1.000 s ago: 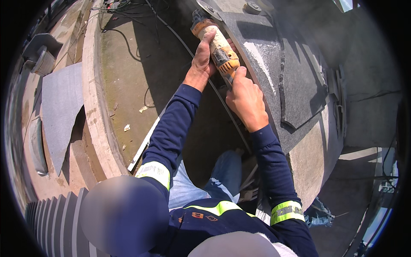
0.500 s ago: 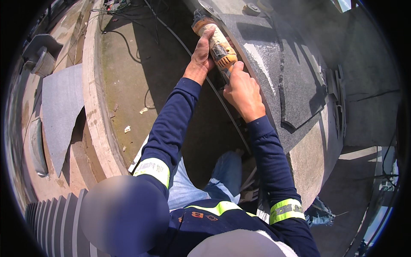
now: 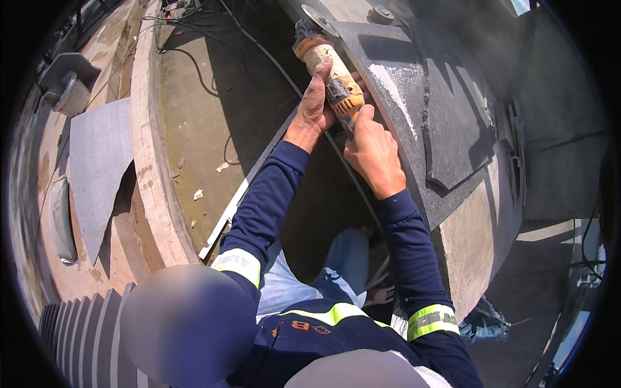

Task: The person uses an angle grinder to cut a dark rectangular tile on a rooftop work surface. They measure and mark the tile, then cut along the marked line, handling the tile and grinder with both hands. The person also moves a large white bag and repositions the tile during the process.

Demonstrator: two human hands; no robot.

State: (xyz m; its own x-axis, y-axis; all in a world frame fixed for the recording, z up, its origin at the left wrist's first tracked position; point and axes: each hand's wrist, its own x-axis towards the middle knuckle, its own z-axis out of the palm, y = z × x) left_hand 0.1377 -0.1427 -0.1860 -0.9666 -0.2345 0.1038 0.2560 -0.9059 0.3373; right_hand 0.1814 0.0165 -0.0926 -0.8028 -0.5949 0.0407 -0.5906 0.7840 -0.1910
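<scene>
An angle grinder [image 3: 344, 97], orange with a cream-coloured wrapped body, is in both my hands. Its thin round disc [image 3: 320, 21] shows at the far end, beside the edge of a grey stone slab [image 3: 362, 48]. My left hand [image 3: 315, 107] cradles the body from the left, thumb on top and fingertips showing on the far side. My right hand [image 3: 376, 155] is closed around the rear handle, just right of and nearer than the left. White dust [image 3: 393, 90] streaks the slab close to the grinder. I cannot tell whether the disc touches the stone.
A second grey slab piece [image 3: 456, 123] lies on the right. Small round discs [image 3: 380, 14] sit at the far end. A light cable [image 3: 278, 68] crosses the ground below the grinder. To the left run a concrete kerb [image 3: 150, 155] and a loose grey sheet [image 3: 100, 161]; dust hangs at upper right.
The grinder and both hands sit slightly nearer and to the right in view. More of the disc shows now. The background has also shifted a little; both hands keep their grip.
</scene>
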